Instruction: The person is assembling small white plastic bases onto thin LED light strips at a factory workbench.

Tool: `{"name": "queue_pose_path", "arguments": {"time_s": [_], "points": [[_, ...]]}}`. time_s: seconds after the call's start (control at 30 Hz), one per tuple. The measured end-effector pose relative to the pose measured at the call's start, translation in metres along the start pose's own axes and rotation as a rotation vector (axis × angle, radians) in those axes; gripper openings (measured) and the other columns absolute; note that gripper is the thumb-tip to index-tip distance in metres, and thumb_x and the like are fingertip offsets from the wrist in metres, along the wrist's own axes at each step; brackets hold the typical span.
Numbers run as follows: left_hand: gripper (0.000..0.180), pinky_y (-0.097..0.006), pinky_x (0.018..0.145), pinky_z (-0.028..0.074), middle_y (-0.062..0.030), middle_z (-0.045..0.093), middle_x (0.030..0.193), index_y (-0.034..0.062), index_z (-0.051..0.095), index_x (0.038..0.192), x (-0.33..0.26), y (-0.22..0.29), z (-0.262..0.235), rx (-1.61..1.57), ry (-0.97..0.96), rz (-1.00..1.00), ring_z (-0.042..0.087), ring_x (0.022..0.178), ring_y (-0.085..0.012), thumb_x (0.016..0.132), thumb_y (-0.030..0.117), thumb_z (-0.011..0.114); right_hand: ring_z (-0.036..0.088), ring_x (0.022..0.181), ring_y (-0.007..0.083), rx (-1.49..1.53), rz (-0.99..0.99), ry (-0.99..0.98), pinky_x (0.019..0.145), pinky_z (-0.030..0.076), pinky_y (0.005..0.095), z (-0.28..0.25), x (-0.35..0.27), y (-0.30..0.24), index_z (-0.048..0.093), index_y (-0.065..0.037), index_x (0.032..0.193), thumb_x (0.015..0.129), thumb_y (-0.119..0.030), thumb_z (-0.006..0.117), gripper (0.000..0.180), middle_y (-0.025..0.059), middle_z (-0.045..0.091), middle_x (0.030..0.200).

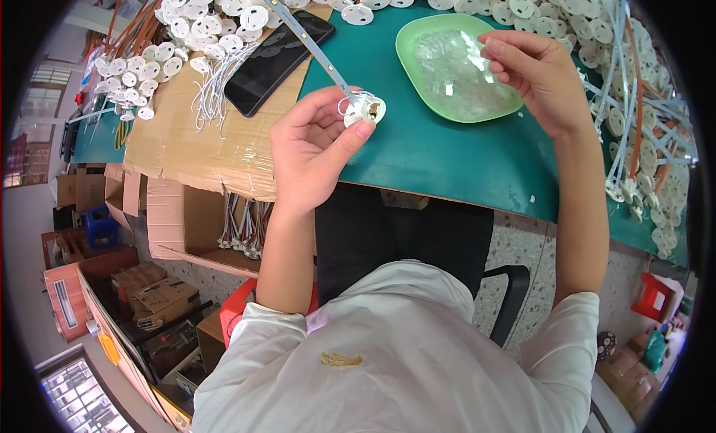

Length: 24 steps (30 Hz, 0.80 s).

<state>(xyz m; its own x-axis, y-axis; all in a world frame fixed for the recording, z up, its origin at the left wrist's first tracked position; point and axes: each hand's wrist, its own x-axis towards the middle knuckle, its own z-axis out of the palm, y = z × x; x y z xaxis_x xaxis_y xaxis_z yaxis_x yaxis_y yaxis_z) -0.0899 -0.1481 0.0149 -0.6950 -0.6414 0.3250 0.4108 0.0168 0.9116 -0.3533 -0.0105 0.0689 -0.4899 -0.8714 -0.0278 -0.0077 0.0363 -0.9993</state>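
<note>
My left hand (313,146) holds a small white round disc part (365,108) with short wires, pinched between thumb and fingers above the green table mat (447,157). A thin grey strip (313,49) runs from the disc up to the far left. My right hand (537,71) hovers over the right edge of a light green plate (414,67) heaped with small clear pieces (455,71); its fingers are pinched together, and whether they hold a piece I cannot tell.
Piles of white disc parts with wires (201,23) cover the far and right side (634,97) of the table. A black phone (276,60) lies on flattened cardboard (186,142). Open cardboard boxes (194,224) stand on the floor at left.
</note>
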Motion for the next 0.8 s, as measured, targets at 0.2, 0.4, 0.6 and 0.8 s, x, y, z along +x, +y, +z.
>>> {"name": "queue_pose_path", "arguments": {"time_s": [0.2, 0.4, 0.6, 0.8], "points": [[0.034, -0.034, 0.089, 0.053, -0.0137, 0.066, 0.107, -0.0066, 0.058, 0.115, 0.000, 0.004, -0.007, -0.010, 0.001, -0.028, 0.064, 0.099, -0.0189, 0.083, -0.006, 0.069, 0.065, 0.087, 0.0130, 0.106, -0.086, 0.003, 0.074, 0.052, 0.0210, 0.027, -0.028, -0.016, 0.061, 0.007, 0.109, 0.092, -0.008, 0.061, 0.023, 0.0123, 0.067, 0.099], [0.054, -0.039, 0.093, 0.051, -0.0194, 0.058, 0.125, -0.0002, 0.048, 0.130, -0.045, 0.021, 0.017, -0.446, -0.073, -0.002, 0.062, 0.107, -0.0297, 0.086, 0.020, 0.071, 0.061, 0.063, 0.0180, 0.307, -0.257, 0.174, 0.049, 0.047, 0.0238, 0.097, -0.133, -0.007, 0.061, 0.006, 0.085, 0.082, 0.005, 0.059, 0.004, 0.0166, 0.064, 0.080], [0.076, -0.044, 0.098, 0.049, -0.0188, 0.054, 0.133, 0.0020, 0.039, 0.139, -0.109, 0.036, 0.052, -0.597, -0.130, -0.081, 0.054, 0.121, -0.0373, 0.081, 0.036, 0.076, 0.064, 0.064, 0.0185, 0.166, -0.446, 0.209, 0.052, 0.051, 0.0251, 0.152, -0.190, 0.010, 0.061, 0.007, 0.082, 0.078, 0.012, 0.059, 0.007, 0.0177, 0.066, 0.080], [0.074, -0.048, 0.101, 0.048, -0.0218, 0.057, 0.128, -0.0014, 0.043, 0.136, -0.130, 0.037, 0.059, -0.570, -0.175, -0.041, 0.055, 0.121, -0.0378, 0.078, 0.027, 0.080, 0.065, 0.067, 0.0143, 0.108, -0.607, 0.183, 0.055, 0.047, 0.0213, 0.159, -0.203, 0.015, 0.066, 0.006, 0.086, 0.078, 0.008, 0.069, 0.009, 0.0124, 0.069, 0.078]]}}
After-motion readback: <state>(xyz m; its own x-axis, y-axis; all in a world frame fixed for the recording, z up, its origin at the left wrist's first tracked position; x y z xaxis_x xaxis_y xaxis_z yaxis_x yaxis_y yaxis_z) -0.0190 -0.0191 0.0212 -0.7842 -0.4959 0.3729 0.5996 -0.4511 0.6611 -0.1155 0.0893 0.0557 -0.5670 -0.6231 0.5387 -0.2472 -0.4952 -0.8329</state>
